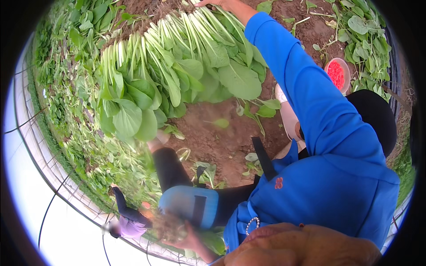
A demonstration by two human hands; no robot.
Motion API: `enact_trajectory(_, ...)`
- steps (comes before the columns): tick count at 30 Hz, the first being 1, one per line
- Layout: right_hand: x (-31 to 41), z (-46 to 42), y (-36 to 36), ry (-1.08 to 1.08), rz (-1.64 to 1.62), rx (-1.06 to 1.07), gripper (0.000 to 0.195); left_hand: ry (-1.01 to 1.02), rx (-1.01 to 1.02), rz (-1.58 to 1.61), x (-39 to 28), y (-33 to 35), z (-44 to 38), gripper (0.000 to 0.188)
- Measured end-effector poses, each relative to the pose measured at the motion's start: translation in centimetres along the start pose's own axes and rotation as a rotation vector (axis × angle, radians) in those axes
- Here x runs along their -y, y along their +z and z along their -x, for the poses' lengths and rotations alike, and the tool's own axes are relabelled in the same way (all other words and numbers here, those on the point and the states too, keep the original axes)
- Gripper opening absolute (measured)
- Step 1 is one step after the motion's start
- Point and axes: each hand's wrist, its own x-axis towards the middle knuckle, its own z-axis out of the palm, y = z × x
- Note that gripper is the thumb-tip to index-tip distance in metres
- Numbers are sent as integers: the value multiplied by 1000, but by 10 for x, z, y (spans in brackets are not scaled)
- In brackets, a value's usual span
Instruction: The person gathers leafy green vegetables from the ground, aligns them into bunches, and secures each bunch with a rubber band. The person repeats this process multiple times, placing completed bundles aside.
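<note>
At the top edge, my right hand touches the pale stems at the right end of a row of leafy greens. The frame cuts off part of that hand, so its grip is unclear. The greens lie side by side on brown soil, roots up the picture and broad leaves toward me. My left hand is low in the view, by the blue pad on my leg. It is around a blurred clump of soil-covered roots; green leaves show beside that hand.
A round tub of red strips stands beyond my right arm. More greens lie at the right. Loose leaves are scattered on the soil. Another person in a purple top bends over plants at lower left, near the greenhouse wall.
</note>
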Motion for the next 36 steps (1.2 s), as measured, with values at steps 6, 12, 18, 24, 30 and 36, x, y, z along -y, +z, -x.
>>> enact_trajectory(6, 16, 27, -8, 26, -167, 57, 69, -177, -47, 166, -26, 11, -4, 72)
enact_trajectory(12, 28, 46, -26, 38, -490, 144, 78, -87, 246, 484, -13, -6, -15, 69)
enact_trajectory(18, 59, 74, -26, 62, -281, 231, 80, -109, 145, 164, -23, -7, -6, 67)
enact_trajectory(24, 93, 68, -5, 22, 324, -177, 77, -130, 60, 273, -23, 0, -8, 76)
enact_trajectory(30, 158, 81, 26, -206, 1143, 74, 37, -351, -168, 640, -74, 10, -4, 95)
enact_trajectory(36, 71, 53, -53, -211, 374, 12, 27, -441, -213, 672, -64, 18, -7, 97)
